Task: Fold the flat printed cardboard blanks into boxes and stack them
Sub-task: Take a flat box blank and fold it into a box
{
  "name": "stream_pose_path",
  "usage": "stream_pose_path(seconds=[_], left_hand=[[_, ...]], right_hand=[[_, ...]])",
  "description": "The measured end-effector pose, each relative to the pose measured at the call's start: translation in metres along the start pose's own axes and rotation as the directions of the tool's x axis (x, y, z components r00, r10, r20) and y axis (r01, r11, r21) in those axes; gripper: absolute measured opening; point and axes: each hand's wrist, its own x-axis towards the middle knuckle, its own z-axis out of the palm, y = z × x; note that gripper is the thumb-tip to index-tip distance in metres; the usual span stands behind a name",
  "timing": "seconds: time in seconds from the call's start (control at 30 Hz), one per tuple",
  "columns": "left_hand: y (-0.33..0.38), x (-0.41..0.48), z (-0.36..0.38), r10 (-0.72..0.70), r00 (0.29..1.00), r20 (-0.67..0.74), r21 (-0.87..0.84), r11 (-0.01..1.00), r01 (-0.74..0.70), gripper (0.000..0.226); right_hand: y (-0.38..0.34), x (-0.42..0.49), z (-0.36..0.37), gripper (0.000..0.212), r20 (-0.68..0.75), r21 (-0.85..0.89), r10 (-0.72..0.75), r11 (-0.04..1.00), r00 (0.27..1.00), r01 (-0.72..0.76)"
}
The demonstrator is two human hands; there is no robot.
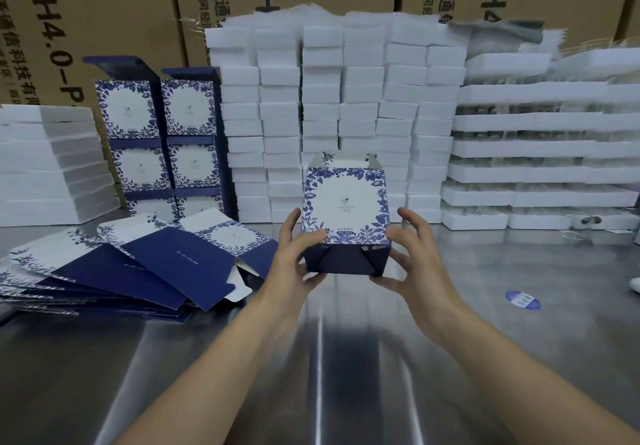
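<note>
At the worktop's [450, 306] left edge, your fanned pile of flat blanks [114, 271] waits unfolded, so plenty is left. Behind it, toward the back edge, the finished boxes [157, 140] stand stacked in two columns. At the middle, your left hand [294, 254] and right hand [412, 257] each curl onto a side of the half-formed box [344, 209], held just above the worktop: its dark bottom flaps look closed, its top flaps stand open. It likely needs closing and stacking.

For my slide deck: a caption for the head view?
Both hands hold a half-folded printed box above the steel table.
</note>
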Motion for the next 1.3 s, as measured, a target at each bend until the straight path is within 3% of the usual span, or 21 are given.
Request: stream_pose_path(seconds=[0.17, 0.33, 0.43, 0.57, 0.67, 0.77, 0.87, 0.93, 0.97, 1.0, 1.03, 1.13, 1.3], left_hand=[[0.001, 0.002, -0.006, -0.010, 1.000, 0.013, 0.110, 0.994, 0.008, 0.095], [-0.003, 0.014, -0.019, 0.081, 0.994, 0.068, 0.285, 0.954, -0.097, 0.110], [-0.006, 0.015, -0.025, 0.127, 0.982, 0.138, 0.431, 0.885, -0.175, 0.126], [-0.007, 0.013, -0.027, 0.181, 0.965, 0.189, 0.526, 0.811, -0.255, 0.146], [-0.008, 0.013, -0.027, 0.266, 0.947, 0.177, 0.541, 0.778, -0.320, 0.136], [-0.010, 0.012, -0.030, 0.340, 0.924, 0.176, 0.584, 0.720, -0.376, 0.128], [-0.013, 0.012, -0.034, 0.399, 0.901, 0.170, 0.631, 0.659, -0.411, 0.128], [-0.014, 0.012, -0.035, 0.421, 0.892, 0.165, 0.645, 0.637, -0.421, 0.129], [-0.014, 0.013, -0.036, 0.435, 0.885, 0.167, 0.651, 0.626, -0.430, 0.128], [-0.015, 0.013, -0.036, 0.449, 0.877, 0.171, 0.656, 0.613, -0.442, 0.127], [-0.016, 0.014, -0.036, 0.463, 0.868, 0.179, 0.664, 0.595, -0.453, 0.126], [-0.015, 0.013, -0.036, 0.480, 0.852, 0.209, 0.689, 0.546, -0.476, 0.124], [-0.013, 0.005, -0.026, 0.467, 0.838, 0.281, 0.737, 0.454, -0.500, 0.127]], right_hand=[[0.000, 0.002, -0.007, 0.064, -0.020, -0.107, -0.045, 0.993, 0.999, 0.043], [0.008, 0.002, -0.007, 0.068, -0.047, -0.259, -0.167, 0.954, 0.985, 0.150], [0.011, 0.003, -0.005, 0.064, -0.029, -0.356, -0.231, 0.912, 0.973, 0.206], [0.014, 0.004, -0.006, 0.052, 0.011, -0.339, -0.270, 0.905, 0.963, 0.257], [0.013, 0.001, -0.005, 0.043, 0.040, -0.293, -0.292, 0.911, 0.956, 0.291], [0.010, -0.006, 0.000, 0.040, -0.065, -0.329, -0.372, 0.884, 0.926, 0.332], [-0.003, -0.016, 0.004, 0.030, -0.128, -0.483, -0.628, 0.715, 0.767, 0.505], [-0.011, -0.021, 0.008, 0.019, 0.045, -0.576, -0.778, 0.492, 0.627, 0.652], [-0.013, -0.023, 0.011, 0.017, 0.189, -0.608, -0.783, 0.381, 0.592, 0.697], [-0.015, -0.025, 0.014, 0.020, 0.327, -0.647, -0.728, 0.292, 0.603, 0.704], [-0.015, -0.026, 0.017, 0.029, 0.422, -0.706, -0.622, 0.230, 0.659, 0.670], [-0.014, -0.025, 0.022, 0.067, 0.401, -0.867, -0.328, 0.166, 0.855, 0.470], [-0.015, -0.017, 0.009, 0.090, 0.393, -0.868, -0.242, 0.223, 0.887, 0.444]])
